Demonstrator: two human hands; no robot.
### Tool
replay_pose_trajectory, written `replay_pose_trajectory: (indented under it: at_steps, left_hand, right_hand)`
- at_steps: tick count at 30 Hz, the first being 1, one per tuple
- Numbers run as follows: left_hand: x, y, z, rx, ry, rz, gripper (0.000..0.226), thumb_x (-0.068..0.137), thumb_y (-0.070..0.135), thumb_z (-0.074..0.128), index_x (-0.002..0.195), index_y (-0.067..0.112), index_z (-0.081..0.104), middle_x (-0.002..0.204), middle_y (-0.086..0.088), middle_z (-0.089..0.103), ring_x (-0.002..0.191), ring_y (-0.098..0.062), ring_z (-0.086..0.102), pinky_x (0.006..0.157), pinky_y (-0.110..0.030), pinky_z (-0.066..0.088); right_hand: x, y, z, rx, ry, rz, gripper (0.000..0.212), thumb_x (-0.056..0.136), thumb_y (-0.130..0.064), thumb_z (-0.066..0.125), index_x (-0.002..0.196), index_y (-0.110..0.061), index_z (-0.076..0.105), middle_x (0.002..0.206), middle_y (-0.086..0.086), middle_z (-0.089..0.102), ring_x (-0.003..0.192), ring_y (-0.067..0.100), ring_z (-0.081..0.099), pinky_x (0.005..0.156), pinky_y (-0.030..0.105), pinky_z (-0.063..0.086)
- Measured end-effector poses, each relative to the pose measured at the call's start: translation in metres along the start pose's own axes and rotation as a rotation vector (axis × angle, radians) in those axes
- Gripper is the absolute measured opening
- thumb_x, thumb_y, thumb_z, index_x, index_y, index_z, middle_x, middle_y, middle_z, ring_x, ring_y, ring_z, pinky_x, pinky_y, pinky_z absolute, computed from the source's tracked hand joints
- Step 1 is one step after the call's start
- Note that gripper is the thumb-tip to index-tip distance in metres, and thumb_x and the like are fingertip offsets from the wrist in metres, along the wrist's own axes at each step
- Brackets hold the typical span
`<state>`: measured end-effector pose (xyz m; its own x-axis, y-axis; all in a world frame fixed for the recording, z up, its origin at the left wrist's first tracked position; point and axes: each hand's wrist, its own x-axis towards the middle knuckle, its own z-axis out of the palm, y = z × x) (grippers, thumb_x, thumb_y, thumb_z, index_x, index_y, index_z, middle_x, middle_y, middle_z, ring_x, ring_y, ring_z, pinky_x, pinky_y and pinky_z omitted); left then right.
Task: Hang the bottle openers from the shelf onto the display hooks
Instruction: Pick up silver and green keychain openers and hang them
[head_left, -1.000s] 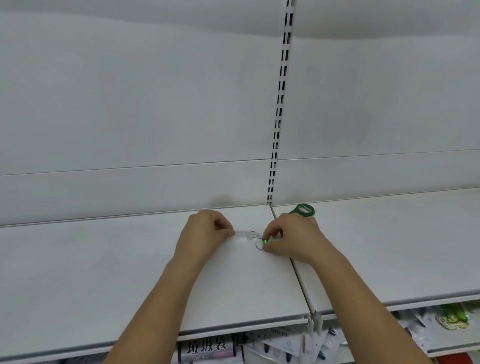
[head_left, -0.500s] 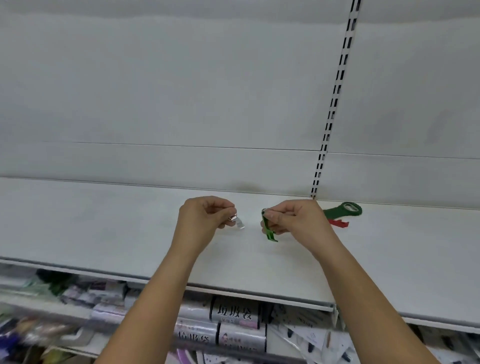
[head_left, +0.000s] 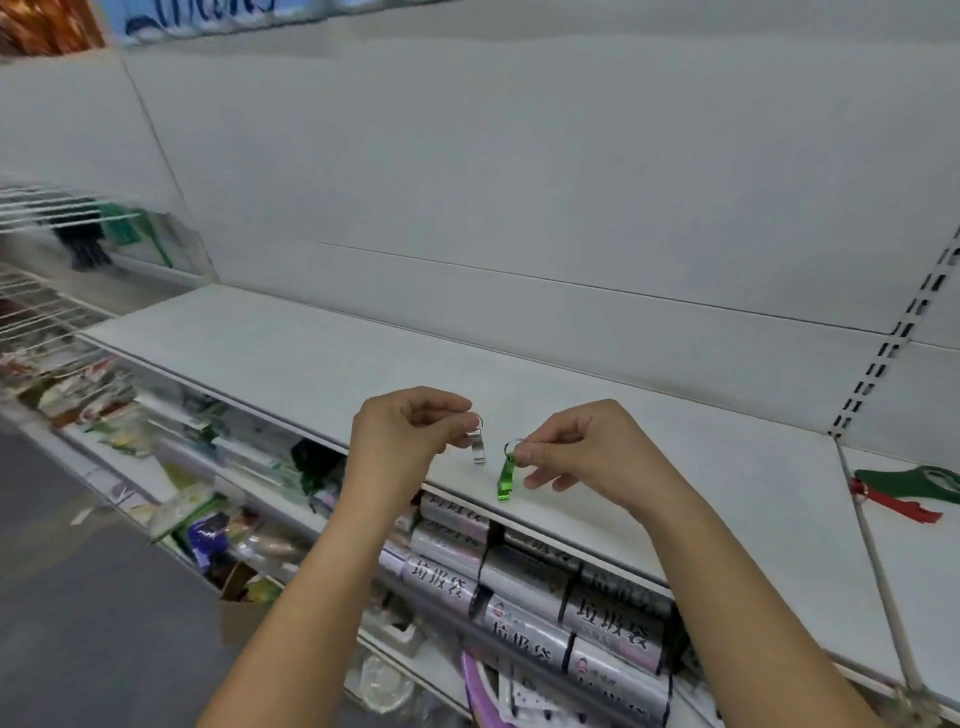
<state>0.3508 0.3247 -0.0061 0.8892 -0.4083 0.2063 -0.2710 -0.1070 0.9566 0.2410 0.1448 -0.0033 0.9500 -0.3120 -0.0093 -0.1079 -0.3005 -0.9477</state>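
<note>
My left hand (head_left: 402, 441) pinches the ring of a small silver bottle opener (head_left: 478, 448), which hangs down from my fingertips above the white shelf (head_left: 311, 358). Close to its right, my right hand (head_left: 587, 452) pinches the ring of a small green bottle opener (head_left: 505, 479) that dangles the same way. Both openers hang free of the shelf, a short gap apart. On the shelf at the far right lie a larger dark green opener (head_left: 914, 482) and a red opener (head_left: 898, 506) side by side. White wire display hooks (head_left: 57, 208) jut out at the far left.
Below the shelf's front edge stand rolls of bagged goods (head_left: 524, 608) and mixed packets (head_left: 202, 525). A slotted upright (head_left: 893, 348) runs up the back panel at the right. More wire racks (head_left: 36, 312) and the grey aisle floor (head_left: 78, 623) lie to the left.
Both hands lifted off the shelf, each with one small opener, and drew apart. The view swung left, bringing the wire hooks into sight and pushing the large openers to the right edge.
</note>
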Motion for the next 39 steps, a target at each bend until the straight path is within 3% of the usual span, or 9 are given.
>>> replay_pose_trajectory:
  at_steps: [7, 11, 15, 20, 24, 28, 31, 36, 39]
  left_hand:
    - [-0.003, -0.025, -0.132, 0.035, 0.151, -0.005, 0.005, 0.082, 0.011, 0.081, 0.082, 0.016, 0.079, 0.076, 0.002, 0.078, 0.076, -0.012, 0.074, 0.072, -0.024, 0.056]
    - [-0.011, -0.046, -0.208, 0.092, 0.222, -0.070, 0.002, 0.085, 0.018, 0.079, 0.084, 0.017, 0.078, 0.077, 0.000, 0.078, 0.067, -0.009, 0.070, 0.063, -0.026, 0.052]
    - [-0.023, -0.065, -0.284, 0.059, 0.319, -0.133, 0.004, 0.086, 0.015, 0.078, 0.083, 0.017, 0.079, 0.075, -0.001, 0.078, 0.063, -0.021, 0.071, 0.056, -0.032, 0.055]
    - [-0.038, -0.095, -0.367, 0.072, 0.420, -0.193, 0.018, 0.091, 0.012, 0.072, 0.077, 0.023, 0.077, 0.076, 0.003, 0.078, 0.072, -0.020, 0.074, 0.068, -0.032, 0.061]
    - [-0.046, -0.116, -0.416, 0.019, 0.514, -0.230, 0.026, 0.094, 0.007, 0.067, 0.076, 0.024, 0.076, 0.078, 0.000, 0.079, 0.073, -0.016, 0.073, 0.067, -0.029, 0.060]
    - [-0.050, -0.132, -0.453, -0.013, 0.629, -0.258, 0.015, 0.092, 0.004, 0.068, 0.083, 0.013, 0.075, 0.077, -0.006, 0.078, 0.061, -0.009, 0.067, 0.060, -0.026, 0.057]
    - [-0.044, -0.144, -0.480, -0.024, 0.725, -0.290, 0.015, 0.090, 0.001, 0.070, 0.081, 0.012, 0.073, 0.074, -0.007, 0.078, 0.060, -0.011, 0.068, 0.056, -0.025, 0.054]
    - [-0.011, -0.169, -0.531, 0.034, 0.838, -0.352, 0.007, 0.087, 0.002, 0.072, 0.080, 0.004, 0.074, 0.073, -0.012, 0.077, 0.061, -0.020, 0.070, 0.056, -0.030, 0.056]
    - [0.020, -0.182, -0.562, 0.148, 0.884, -0.402, 0.012, 0.087, 0.011, 0.075, 0.076, 0.013, 0.070, 0.073, -0.008, 0.076, 0.063, -0.025, 0.074, 0.051, -0.023, 0.049]
  right_hand:
    - [0.053, -0.043, 0.122, 0.006, -0.112, -0.094, 0.009, 0.082, -0.017, 0.080, 0.086, -0.009, 0.080, 0.081, 0.008, 0.078, 0.082, 0.021, 0.076, 0.076, 0.038, 0.060]
    - [0.077, -0.068, 0.199, 0.050, -0.173, -0.127, 0.007, 0.080, -0.013, 0.081, 0.083, -0.008, 0.080, 0.078, 0.013, 0.077, 0.076, 0.025, 0.076, 0.066, 0.033, 0.056]
    - [0.098, -0.088, 0.280, 0.073, -0.253, -0.124, 0.008, 0.081, -0.010, 0.081, 0.083, -0.003, 0.079, 0.072, 0.017, 0.075, 0.063, 0.022, 0.072, 0.062, 0.036, 0.052]
    - [0.118, -0.110, 0.370, 0.074, -0.327, -0.174, 0.003, 0.084, -0.016, 0.078, 0.085, -0.013, 0.080, 0.076, 0.007, 0.078, 0.069, 0.022, 0.075, 0.061, 0.032, 0.055]
    - [0.134, -0.121, 0.430, 0.073, -0.416, -0.180, 0.004, 0.086, -0.015, 0.078, 0.085, -0.017, 0.081, 0.075, 0.007, 0.078, 0.075, 0.024, 0.076, 0.056, 0.025, 0.054]
    - [0.158, -0.129, 0.487, 0.072, -0.502, -0.177, 0.004, 0.083, -0.016, 0.080, 0.087, -0.015, 0.081, 0.076, 0.008, 0.078, 0.075, 0.024, 0.076, 0.064, 0.036, 0.060]
    - [0.179, -0.134, 0.525, 0.094, -0.578, -0.167, 0.004, 0.085, -0.015, 0.079, 0.087, -0.013, 0.081, 0.075, 0.009, 0.078, 0.061, 0.013, 0.072, 0.055, 0.028, 0.054]
    - [0.232, -0.145, 0.588, 0.092, -0.676, -0.211, 0.003, 0.086, -0.014, 0.077, 0.085, -0.013, 0.080, 0.078, 0.008, 0.078, 0.076, 0.019, 0.077, 0.063, 0.032, 0.057]
    - [0.274, -0.158, 0.622, 0.120, -0.728, -0.223, 0.003, 0.085, -0.013, 0.077, 0.083, -0.014, 0.079, 0.078, 0.007, 0.078, 0.076, 0.020, 0.077, 0.065, 0.034, 0.057]
